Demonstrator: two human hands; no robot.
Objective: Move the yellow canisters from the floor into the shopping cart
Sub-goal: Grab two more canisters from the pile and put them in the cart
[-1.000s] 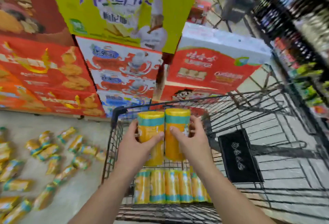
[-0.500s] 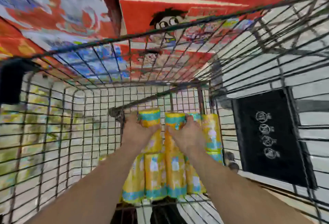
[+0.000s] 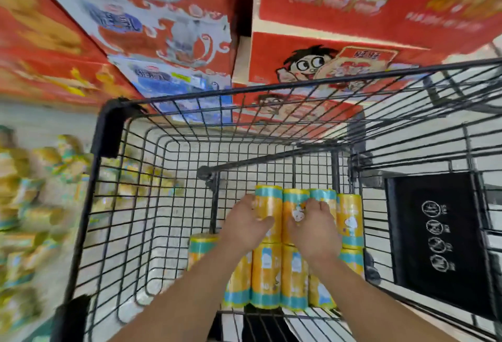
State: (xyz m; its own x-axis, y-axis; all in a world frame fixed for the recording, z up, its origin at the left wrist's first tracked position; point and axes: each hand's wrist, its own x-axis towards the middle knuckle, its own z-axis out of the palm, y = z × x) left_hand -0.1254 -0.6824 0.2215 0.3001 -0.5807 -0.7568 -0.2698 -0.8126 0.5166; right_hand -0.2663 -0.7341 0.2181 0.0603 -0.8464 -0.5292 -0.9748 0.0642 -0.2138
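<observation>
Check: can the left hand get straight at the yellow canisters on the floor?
Probably not directly. The left hand holds a canister low inside the shopping cart, and the cart's wire side wall stands between it and the floor canisters. It would likely have to lift over the rim first.

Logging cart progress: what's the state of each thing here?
Left hand: grips a yellow canister low in the cart.
Right hand: grips the neighbouring canister.
Stowed canisters: lying in rows on the cart floor.
Shopping cart: partly loaded.
Floor canisters: scattered left of the cart, blurred, not yet moved.
</observation>
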